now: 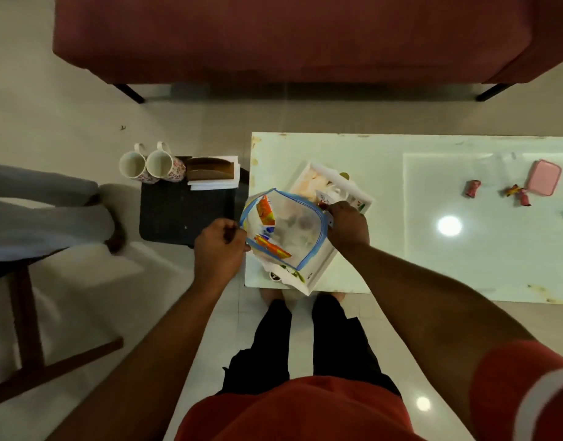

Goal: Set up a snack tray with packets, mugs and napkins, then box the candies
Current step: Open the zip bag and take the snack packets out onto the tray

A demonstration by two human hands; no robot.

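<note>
Left hand [221, 241] pinches left rim of clear blue-trimmed pouch [281, 229], held over tray [321, 265] at tabletop's near-left corner. Right hand [347, 222] grips right rim, holding small packet [323, 198]. Keep mouth wide; drop packets onto tray singly.

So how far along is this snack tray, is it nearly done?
Early on, I'd say. The left hand and right hand hold a clear zip pouch of packets open over the white tray, which already seems to hold a few. The two mugs and napkins wait on the black stool. The candies lie loose beside the pink box.
</note>
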